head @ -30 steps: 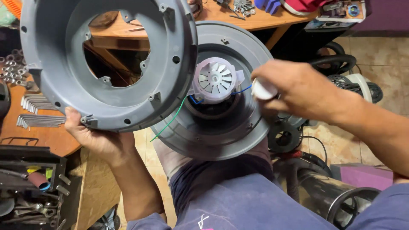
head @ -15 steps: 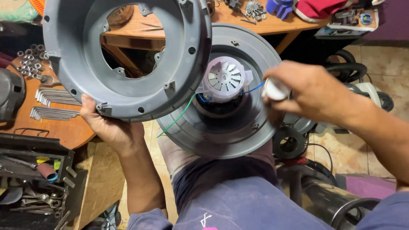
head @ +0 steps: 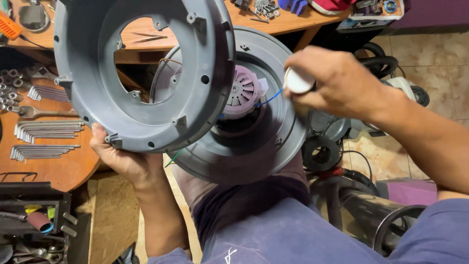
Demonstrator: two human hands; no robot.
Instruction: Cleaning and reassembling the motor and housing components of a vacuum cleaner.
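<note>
My left hand grips the lower rim of a large grey plastic ring housing, lifted and tilted with its open middle facing me. Behind it, resting on my lap, lies a round grey base plate with a pale purple and white motor at its centre; blue and green wires run from the motor. My right hand hovers over the plate's right side, fingers closed on a small white cylindrical object just right of the motor.
A wooden table at left carries rows of hex keys, a spanner and nuts. A second wooden table at the top holds screws and small items. Black hoses, a dark wheel and vacuum parts crowd the tiled floor at right.
The ring housing in my left hand has swung to the right and now covers more of the base plate and motor. My right hand with the white object stays beside the motor.
</note>
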